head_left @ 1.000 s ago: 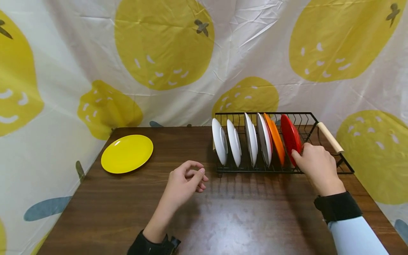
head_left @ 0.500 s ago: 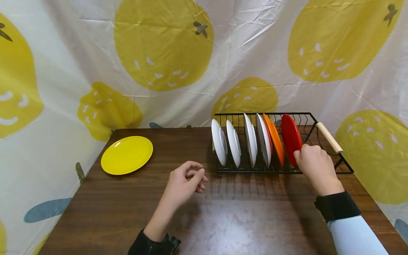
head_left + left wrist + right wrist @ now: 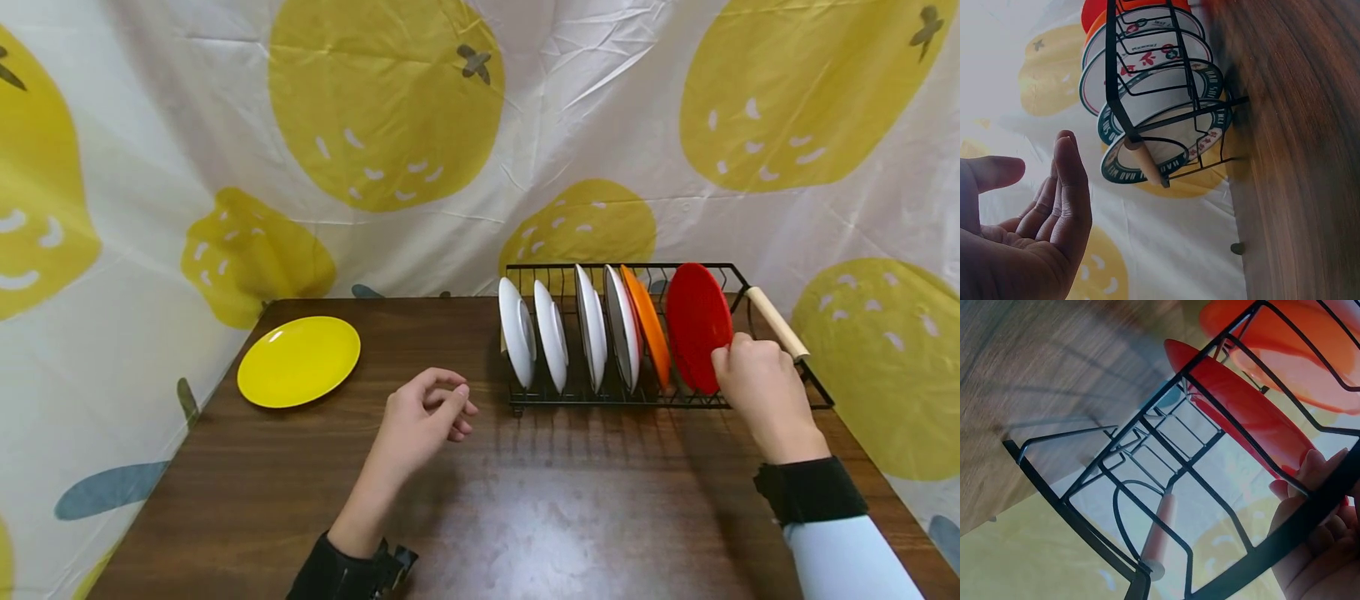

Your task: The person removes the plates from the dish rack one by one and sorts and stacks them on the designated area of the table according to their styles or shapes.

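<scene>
A red plate stands on edge toward the right end of a black wire dish rack. My right hand pinches its near right rim; in the right wrist view the thumb and fingertips meet on the red rim behind the rack's wires. Left of it in the rack stand an orange plate and several white plates. My left hand hovers over the table in front of the rack's left side, fingers loosely bent, holding nothing. In the left wrist view the left palm shows bare.
A yellow plate lies flat at the back left of the dark wooden table. The rack has a pale wooden handle at its right end. A lemon-patterned cloth hangs behind and beside the table.
The red plate has shifted right in the rack and turned its face more toward the head camera, with my right hand moving along. My left hand has drifted slightly left and up.
</scene>
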Demonstrator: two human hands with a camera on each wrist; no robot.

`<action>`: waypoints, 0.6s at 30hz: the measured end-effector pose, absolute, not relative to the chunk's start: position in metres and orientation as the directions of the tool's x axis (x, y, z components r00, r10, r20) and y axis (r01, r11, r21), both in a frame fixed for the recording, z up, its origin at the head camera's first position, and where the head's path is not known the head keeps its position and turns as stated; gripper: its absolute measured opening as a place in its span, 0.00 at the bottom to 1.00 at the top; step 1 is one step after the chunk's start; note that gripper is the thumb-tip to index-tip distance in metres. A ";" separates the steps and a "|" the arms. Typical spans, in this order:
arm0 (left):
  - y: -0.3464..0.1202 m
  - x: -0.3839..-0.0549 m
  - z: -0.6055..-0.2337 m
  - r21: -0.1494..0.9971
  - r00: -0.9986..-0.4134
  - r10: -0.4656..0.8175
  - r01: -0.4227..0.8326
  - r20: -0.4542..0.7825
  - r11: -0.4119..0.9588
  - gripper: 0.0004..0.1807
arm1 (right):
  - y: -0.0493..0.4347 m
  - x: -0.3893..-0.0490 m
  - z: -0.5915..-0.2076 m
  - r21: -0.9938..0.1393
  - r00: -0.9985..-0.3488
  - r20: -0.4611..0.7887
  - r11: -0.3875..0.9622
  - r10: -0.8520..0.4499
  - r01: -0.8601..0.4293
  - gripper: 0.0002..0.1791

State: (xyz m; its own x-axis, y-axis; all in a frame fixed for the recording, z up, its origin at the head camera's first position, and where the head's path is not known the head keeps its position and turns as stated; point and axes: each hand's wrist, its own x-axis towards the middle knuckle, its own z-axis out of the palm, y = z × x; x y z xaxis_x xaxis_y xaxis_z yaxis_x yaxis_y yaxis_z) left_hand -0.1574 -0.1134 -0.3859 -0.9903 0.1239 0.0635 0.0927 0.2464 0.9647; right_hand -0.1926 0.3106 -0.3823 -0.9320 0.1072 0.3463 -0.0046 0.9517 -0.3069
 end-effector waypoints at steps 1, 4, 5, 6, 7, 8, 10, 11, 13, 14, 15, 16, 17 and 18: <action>-0.114 -0.158 -0.385 0.964 -0.990 0.124 0.094 0.065 0.247 0.10 | 0.311 -0.192 -0.382 -0.308 -0.928 0.357 0.951 0.108 -0.008 0.18; -0.115 -0.159 -0.385 0.965 -0.991 0.120 0.090 0.062 0.245 0.10 | 0.310 -0.190 -0.382 -0.307 -0.913 0.396 0.951 0.100 -0.029 0.17; -0.115 -0.159 -0.385 0.966 -0.991 0.118 0.089 0.061 0.244 0.10 | 0.310 -0.190 -0.381 -0.303 -0.906 0.412 0.952 0.096 -0.037 0.17; -0.115 -0.160 -0.385 0.966 -0.991 0.118 0.089 0.061 0.242 0.10 | 0.310 -0.190 -0.381 -0.302 -0.900 0.427 0.952 0.091 -0.047 0.17; -0.116 -0.160 -0.385 0.966 -0.991 0.117 0.090 0.063 0.243 0.10 | 0.309 -0.190 -0.380 -0.302 -0.895 0.438 0.952 0.090 -0.052 0.17; -0.116 -0.160 -0.385 0.966 -0.991 0.116 0.090 0.064 0.242 0.10 | 0.309 -0.189 -0.380 -0.302 -0.891 0.445 0.952 0.090 -0.055 0.18; -0.117 -0.160 -0.385 0.966 -0.991 0.115 0.096 0.070 0.242 0.11 | 0.309 -0.189 -0.378 -0.296 -0.884 0.458 0.953 0.089 -0.058 0.18; -0.118 -0.160 -0.384 0.965 -0.991 0.114 0.100 0.074 0.242 0.11 | 0.309 -0.188 -0.376 -0.291 -0.880 0.467 0.955 0.088 -0.059 0.18; -0.119 -0.160 -0.384 0.964 -0.991 0.112 0.104 0.079 0.243 0.11 | 0.310 -0.187 -0.372 -0.286 -0.876 0.473 0.956 0.090 -0.057 0.19; -0.119 -0.160 -0.383 0.964 -0.991 0.111 0.105 0.080 0.243 0.12 | 0.310 -0.186 -0.370 -0.287 -0.875 0.476 0.956 0.092 -0.055 0.19; -0.120 -0.159 -0.383 0.964 -0.991 0.110 0.106 0.081 0.245 0.12 | 0.310 -0.184 -0.367 -0.289 -0.871 0.483 0.956 0.094 -0.057 0.20; -0.120 -0.159 -0.382 0.964 -0.991 0.108 0.105 0.080 0.245 0.12 | 0.309 -0.183 -0.364 -0.290 -0.863 0.497 0.955 0.095 -0.062 0.20; -0.120 -0.159 -0.382 0.964 -0.991 0.106 0.104 0.080 0.246 0.12 | 0.308 -0.181 -0.360 -0.293 -0.853 0.513 0.954 0.099 -0.065 0.21; -0.120 -0.159 -0.382 0.964 -0.991 0.104 0.103 0.080 0.246 0.12 | 0.307 -0.179 -0.357 -0.301 -0.841 0.531 0.951 0.102 -0.075 0.20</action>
